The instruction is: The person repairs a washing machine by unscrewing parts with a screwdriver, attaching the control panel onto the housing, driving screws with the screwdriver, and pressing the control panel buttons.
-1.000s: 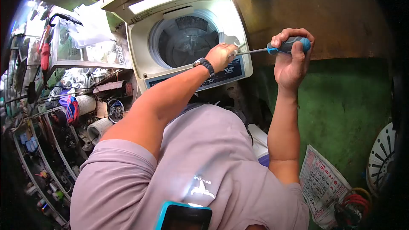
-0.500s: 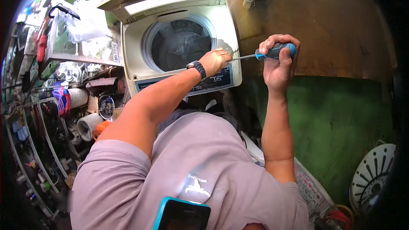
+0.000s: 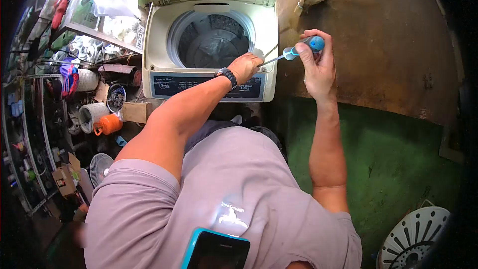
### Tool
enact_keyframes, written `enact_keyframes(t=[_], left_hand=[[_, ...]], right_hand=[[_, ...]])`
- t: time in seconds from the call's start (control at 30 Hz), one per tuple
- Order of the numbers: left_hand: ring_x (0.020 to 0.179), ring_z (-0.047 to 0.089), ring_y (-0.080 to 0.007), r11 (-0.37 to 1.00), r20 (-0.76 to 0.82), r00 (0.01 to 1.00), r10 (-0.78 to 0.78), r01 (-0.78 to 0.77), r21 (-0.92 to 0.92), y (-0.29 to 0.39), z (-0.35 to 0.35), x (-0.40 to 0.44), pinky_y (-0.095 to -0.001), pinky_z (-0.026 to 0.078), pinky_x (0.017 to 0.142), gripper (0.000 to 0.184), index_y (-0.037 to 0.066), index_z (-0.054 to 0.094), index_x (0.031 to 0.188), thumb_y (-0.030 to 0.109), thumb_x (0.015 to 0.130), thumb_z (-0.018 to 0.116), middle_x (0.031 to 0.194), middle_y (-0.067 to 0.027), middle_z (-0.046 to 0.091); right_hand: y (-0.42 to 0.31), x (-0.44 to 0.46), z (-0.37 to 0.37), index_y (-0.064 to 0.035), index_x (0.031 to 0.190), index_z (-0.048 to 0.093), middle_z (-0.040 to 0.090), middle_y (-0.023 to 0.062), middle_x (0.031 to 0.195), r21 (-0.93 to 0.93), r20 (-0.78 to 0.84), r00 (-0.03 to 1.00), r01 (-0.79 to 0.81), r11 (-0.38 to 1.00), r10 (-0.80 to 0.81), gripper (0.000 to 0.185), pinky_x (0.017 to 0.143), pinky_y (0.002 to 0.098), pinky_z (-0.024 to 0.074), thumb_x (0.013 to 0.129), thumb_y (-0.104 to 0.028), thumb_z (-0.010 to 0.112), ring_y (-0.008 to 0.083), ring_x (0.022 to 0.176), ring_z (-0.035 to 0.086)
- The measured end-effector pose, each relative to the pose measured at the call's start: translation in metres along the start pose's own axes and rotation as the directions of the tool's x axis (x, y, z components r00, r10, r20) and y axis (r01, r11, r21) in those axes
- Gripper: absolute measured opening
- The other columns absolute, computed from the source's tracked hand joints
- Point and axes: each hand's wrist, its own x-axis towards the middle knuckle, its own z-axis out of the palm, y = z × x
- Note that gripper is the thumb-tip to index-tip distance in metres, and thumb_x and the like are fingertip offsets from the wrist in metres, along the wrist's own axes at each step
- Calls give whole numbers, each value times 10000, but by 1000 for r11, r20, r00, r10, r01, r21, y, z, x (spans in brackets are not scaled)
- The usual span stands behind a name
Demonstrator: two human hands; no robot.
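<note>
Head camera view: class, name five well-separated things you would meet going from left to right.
Cardboard box → orange canister → washing machine → right hand → slotted white disc.

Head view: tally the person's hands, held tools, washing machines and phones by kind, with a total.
Hands: 2 (left hand, right hand)
Held screwdriver: 1
Washing machine: 1
Phone: 1
Total: 5

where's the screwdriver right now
In the head view, the screwdriver is right of the washing machine's round tub opening, its handle in the right hand and its shaft reaching left to the left hand above the control panel.
</note>
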Motion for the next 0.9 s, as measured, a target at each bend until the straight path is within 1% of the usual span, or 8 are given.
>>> enact_keyframes(t=[0.07,0.13,0.33,0.5,0.57,0.6,0.87,0.9], left_hand=[[1014,650,-398,999,-10,1000,-25,25,-24,-2,8,2,-479,520,914,175,56,663,1046,70,873,686,1002,-182,693],[1013,651,-399,998,1,999,-51,51,-33,3,14,3,-480,521,912,174,56,662,1048,74,876,688,1004,-183,694],[1042,653,-390,994,3,996,-86,87,-67,7,30,7,-478,521,923,146,50,658,1026,72,883,677,1014,-179,698],[1056,655,-386,995,25,996,-91,92,-33,5,32,7,-475,522,941,148,45,663,1017,39,874,629,1022,-181,701],[1055,661,-392,999,13,999,-38,39,-20,3,31,5,-480,524,943,280,67,670,1188,66,909,636,1073,-188,708],[1055,661,-392,999,13,999,-39,39,-21,3,30,2,-480,524,943,280,67,670,1188,66,909,636,1073,-188,708],[1042,676,-411,983,-53,987,-150,143,-114,9,28,-9,-485,541,936,314,72,705,1223,17,932,601,1085,-214,724],[1042,676,-411,983,-55,987,-150,143,-115,10,27,-9,-485,541,936,314,72,705,1223,17,932,601,1085,-214,724]], right_hand=[[-3,0,-1,-79,1287,508,673,59,1092,-23,32,999,41,999,-40,383,831,316,529,1001,-202,730,145,952,652],[-6,-3,0,-75,1277,510,681,98,1129,-172,38,986,167,971,-163,395,846,360,540,971,-152,747,218,979,682],[-3,-14,5,-67,1268,510,677,139,1132,-187,69,973,231,955,-222,399,869,413,546,943,-66,743,329,998,694],[-3,-16,4,-59,1266,512,678,145,1132,-194,70,972,235,952,-225,400,875,412,548,938,-49,741,331,1010,696],[0,-18,4,-57,1265,513,679,148,1135,-194,74,968,249,949,-239,397,877,412,548,938,-46,739,333,1015,697],[1,-19,4,-56,1263,514,681,150,1139,-205,75,967,252,946,-242,399,879,412,549,936,-46,742,332,1020,698],[10,-29,-1,-70,1259,526,683,154,1153,-215,40,972,234,948,-231,442,880,413,554,903,-75,788,329,1035,701],[6,-29,-1,-74,1261,533,682,151,1161,-341,20,972,227,912,-234,448,884,410,553,899,-91,796,325,1045,701]])
